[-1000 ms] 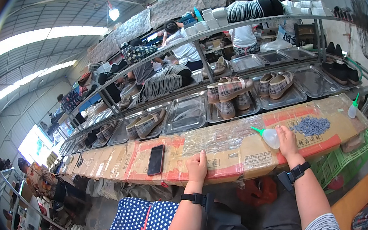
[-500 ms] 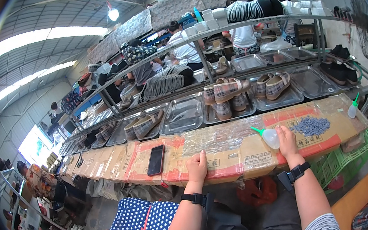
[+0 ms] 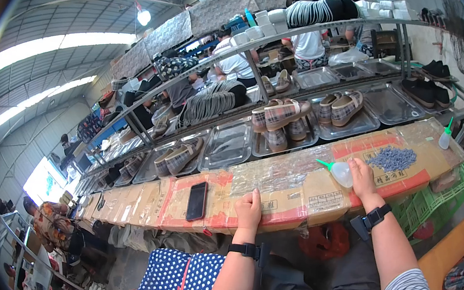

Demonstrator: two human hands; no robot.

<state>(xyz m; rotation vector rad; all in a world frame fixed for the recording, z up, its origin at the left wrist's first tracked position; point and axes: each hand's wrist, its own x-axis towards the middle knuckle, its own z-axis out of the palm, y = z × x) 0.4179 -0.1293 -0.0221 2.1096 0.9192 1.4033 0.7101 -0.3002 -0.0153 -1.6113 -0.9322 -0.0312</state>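
Note:
My right hand [image 3: 360, 178] is closed round a translucent white squeeze bottle [image 3: 342, 173] with a green nozzle. The bottle lies tilted over the cardboard-covered bench [image 3: 288, 204], its nozzle pointing left. My left hand [image 3: 248, 208] is a closed fist with the thumb uppermost, at the bench's near edge; nothing sticks out of it. Left of that fist lies a dark phone [image 3: 196, 201]. Beyond my right hand is a heap of small grey-blue pieces [image 3: 392, 159], too small to make out. A second bottle with a green nozzle [image 3: 445, 138] stands at the bench's far right end.
Behind the bench runs a row of metal trays [image 3: 226, 144], several bearing plaid shoes [image 3: 285, 115]. Black shoes [image 3: 426, 90] sit at the right. A metal rack [image 3: 253, 69] rises above, with people seated beyond. A green crate [image 3: 431, 198] is under the bench's right end.
The trays with the plaid shoes have shifted slightly to the left. At the lower left, a person in a patterned top has moved a little. Both my hands have stayed in place.

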